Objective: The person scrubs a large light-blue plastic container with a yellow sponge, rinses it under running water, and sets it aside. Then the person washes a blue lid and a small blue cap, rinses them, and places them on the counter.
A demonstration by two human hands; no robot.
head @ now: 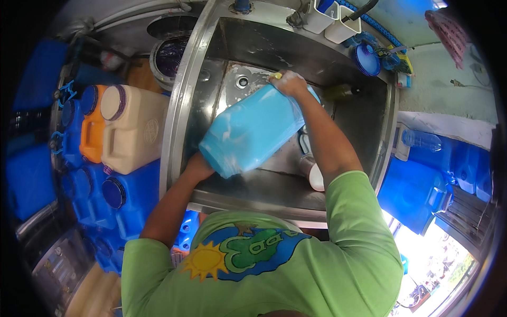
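Observation:
A light-blue plastic water container, streaked with suds, lies tilted on its side over the stainless steel sink. My left hand grips its lower left end, with the fingers hidden behind it. At the far upper end, my right hand is covered in foam and presses a small yellow sponge to the container's side. The sink's drain shows just beyond the container. Below my right forearm, a white cylindrical vessel lies in the sink, partly hidden by the arm.
A yellowish bottle lies at the sink's right side. White holders and a blue lid sit along the back rim. Beige, orange and several blue containers crowd the left; another blue container lies right.

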